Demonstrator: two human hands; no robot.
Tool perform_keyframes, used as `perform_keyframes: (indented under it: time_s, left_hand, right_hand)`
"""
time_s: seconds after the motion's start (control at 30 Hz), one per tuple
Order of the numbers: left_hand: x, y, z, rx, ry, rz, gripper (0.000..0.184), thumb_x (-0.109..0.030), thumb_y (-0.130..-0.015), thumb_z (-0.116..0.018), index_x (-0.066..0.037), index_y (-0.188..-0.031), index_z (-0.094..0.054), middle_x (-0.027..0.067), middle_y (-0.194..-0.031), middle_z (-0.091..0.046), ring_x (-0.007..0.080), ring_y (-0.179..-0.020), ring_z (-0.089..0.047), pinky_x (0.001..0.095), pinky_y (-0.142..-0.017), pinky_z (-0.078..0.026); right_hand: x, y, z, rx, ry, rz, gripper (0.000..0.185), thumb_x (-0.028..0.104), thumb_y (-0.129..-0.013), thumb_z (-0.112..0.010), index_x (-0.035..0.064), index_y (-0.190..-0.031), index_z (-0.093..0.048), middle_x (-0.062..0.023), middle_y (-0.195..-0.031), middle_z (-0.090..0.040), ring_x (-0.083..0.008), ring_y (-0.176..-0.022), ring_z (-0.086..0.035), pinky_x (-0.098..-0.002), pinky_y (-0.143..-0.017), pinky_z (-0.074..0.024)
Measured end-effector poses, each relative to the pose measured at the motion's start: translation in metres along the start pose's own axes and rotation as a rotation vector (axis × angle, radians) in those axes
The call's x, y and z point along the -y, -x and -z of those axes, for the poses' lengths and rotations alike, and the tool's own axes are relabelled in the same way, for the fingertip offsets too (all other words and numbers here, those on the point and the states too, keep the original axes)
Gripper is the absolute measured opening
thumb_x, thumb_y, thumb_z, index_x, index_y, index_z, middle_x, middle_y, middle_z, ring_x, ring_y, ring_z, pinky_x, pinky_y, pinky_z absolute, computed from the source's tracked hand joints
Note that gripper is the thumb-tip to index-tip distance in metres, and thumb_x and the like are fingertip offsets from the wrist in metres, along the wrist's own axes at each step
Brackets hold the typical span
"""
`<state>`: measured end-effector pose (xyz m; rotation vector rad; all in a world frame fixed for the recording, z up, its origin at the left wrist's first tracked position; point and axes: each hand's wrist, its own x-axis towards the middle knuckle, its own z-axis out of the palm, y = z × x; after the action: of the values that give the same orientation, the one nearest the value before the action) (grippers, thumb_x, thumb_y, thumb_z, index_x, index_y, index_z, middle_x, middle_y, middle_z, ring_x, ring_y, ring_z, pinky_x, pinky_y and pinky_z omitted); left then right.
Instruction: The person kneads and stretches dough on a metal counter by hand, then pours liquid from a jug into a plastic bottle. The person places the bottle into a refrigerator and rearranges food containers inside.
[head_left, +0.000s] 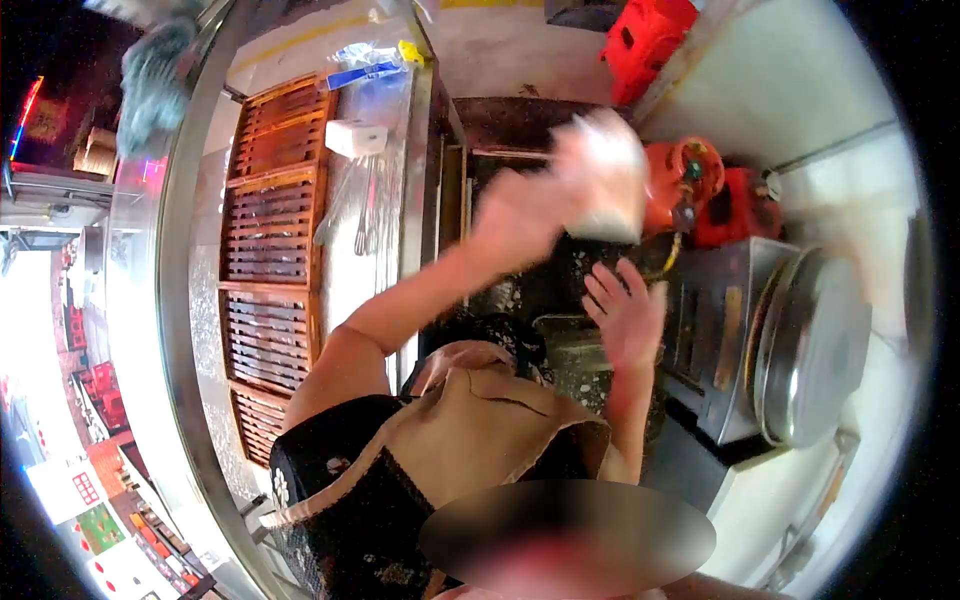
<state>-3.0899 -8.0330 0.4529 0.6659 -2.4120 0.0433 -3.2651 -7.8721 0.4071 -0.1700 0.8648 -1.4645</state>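
My left hand (530, 210) is stretched out in front of me, smeared by motion, and appears to grip a pale white-and-pinkish thing (607, 180). That thing is also blurred; it looks like a bag or a packet, but its kind cannot be made out. Just below it is my right hand (628, 315), raised with its fingers spread and holding nothing. A gap shows between those fingers and the lower edge of the pale thing. Beneath my hands, a metal tray or basin (575, 345) is partly hidden by my arm and body.
Left of me runs a metal counter (385, 200) bearing a whisk (366, 205), a white box (356, 138) and a blue-and-clear plastic packet (365, 75). Brown slatted racks (270, 230) lie beyond. On the right stand an orange gas cylinder (685, 175), red crates (648, 45) and large round metal lids (820, 345).
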Motion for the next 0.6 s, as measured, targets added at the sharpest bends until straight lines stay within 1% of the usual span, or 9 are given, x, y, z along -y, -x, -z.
perform_keyframes:
  time_s: [0.03,0.07,0.17,0.27,0.33,0.37,0.4,0.47,0.6]
  left_hand:
    - [-0.043,0.014,-0.015,-0.152,0.214,-0.14,0.015,-0.015,-0.067,-0.058,-0.014,-0.082,-0.059,0.0021,-0.076,-0.057,0.021,-0.067,-0.056,0.0365,-0.056,-0.041]
    - [-0.082,0.027,-0.018,0.178,0.452,-0.147,0.012,-0.016,-0.066,-0.059,-0.015,-0.078,-0.058,0.0008,-0.074,-0.055,0.0178,-0.065,-0.054,0.0324,-0.053,-0.038]
    - [-0.181,0.056,0.005,-0.206,0.434,-0.493,0.007,-0.016,-0.065,-0.059,-0.014,-0.071,-0.057,-0.0013,-0.073,-0.049,0.0143,-0.062,-0.049,0.0282,-0.053,-0.035]
    - [-0.24,0.076,0.019,-0.182,0.506,-0.549,0.008,-0.016,-0.065,-0.06,-0.014,-0.073,-0.059,-0.0007,-0.074,-0.049,0.0142,-0.062,-0.049,0.0282,-0.053,-0.034]
    - [-0.264,0.076,0.031,-0.148,0.422,-0.591,0.01,-0.015,-0.067,-0.059,-0.013,-0.076,-0.06,0.0001,-0.075,-0.052,0.0152,-0.062,-0.049,0.0292,-0.054,-0.035]
    - [-0.272,0.072,0.036,-0.13,0.445,-0.572,0.011,-0.015,-0.067,-0.059,-0.012,-0.077,-0.06,0.0004,-0.076,-0.053,0.0154,-0.063,-0.05,0.0293,-0.054,-0.035]
    - [-0.276,0.067,0.039,-0.11,0.465,-0.557,0.012,-0.015,-0.067,-0.059,-0.012,-0.078,-0.06,0.0006,-0.077,-0.054,0.0157,-0.063,-0.051,0.0295,-0.055,-0.036]
    - [-0.281,0.052,0.041,-0.161,0.409,-0.673,0.012,-0.015,-0.068,-0.06,-0.011,-0.079,-0.06,0.0009,-0.081,-0.056,0.0152,-0.064,-0.053,0.0294,-0.057,-0.037]
    - [-0.31,0.024,0.018,-0.264,0.623,-0.819,0.019,-0.014,-0.063,-0.062,-0.012,-0.081,-0.06,-0.001,-0.079,-0.056,0.0126,-0.065,-0.054,0.0267,-0.06,-0.037]
  right_hand:
    - [0.01,0.024,-0.01,0.225,-0.295,-0.043,0.064,0.056,-0.086,-0.034,0.0082,-0.128,-0.038,-0.0167,-0.123,-0.045,-0.0306,-0.114,-0.044,-0.0463,-0.096,-0.0334]
    - [0.015,0.056,-0.029,-0.033,-0.256,0.103,0.068,0.06,-0.087,-0.014,0.0142,-0.135,-0.025,-0.0141,-0.132,-0.037,-0.0361,-0.116,-0.041,-0.0557,-0.092,-0.0348]
    - [-0.001,0.124,0.011,0.178,-0.367,0.34,0.054,0.049,-0.09,-0.027,0.0171,-0.134,-0.025,-0.0121,-0.133,-0.036,-0.035,-0.116,-0.04,-0.0589,-0.091,-0.0351]
    - [-0.002,0.184,0.022,-0.104,0.519,0.731,0.047,0.026,-0.089,-0.045,0.0159,-0.131,-0.028,-0.0123,-0.13,-0.038,-0.0335,-0.115,-0.041,-0.0555,-0.091,-0.038]
    - [0.019,0.224,-0.013,-0.289,0.468,0.847,0.023,-0.001,-0.07,-0.067,0.0008,-0.084,-0.049,-0.0068,-0.08,-0.045,-0.0119,-0.071,-0.046,-0.0248,-0.058,-0.0519]
    - [0.017,0.23,0.021,-0.29,0.897,1.02,0.033,0.003,-0.07,-0.068,0.0007,-0.098,-0.05,-0.0083,-0.091,-0.049,-0.0163,-0.081,-0.052,-0.0312,-0.069,-0.0524]
    - [0.005,0.217,0.089,-0.435,0.813,1.045,0.049,0.023,-0.075,-0.067,0.0027,-0.114,-0.046,-0.01,-0.106,-0.051,-0.0215,-0.095,-0.054,-0.0369,-0.08,-0.0487]
    - [0.016,0.259,0.062,0.141,-0.386,0.697,0.062,0.043,-0.08,-0.055,0.0046,-0.125,-0.038,-0.0125,-0.12,-0.047,-0.0272,-0.105,-0.052,-0.0415,-0.09,-0.0421]
    - [0.002,0.276,0.11,-0.084,-0.299,0.868,0.049,0.036,-0.082,-0.054,-0.0008,-0.113,-0.048,-0.0135,-0.105,-0.057,-0.0273,-0.097,-0.055,-0.043,-0.087,-0.0431]
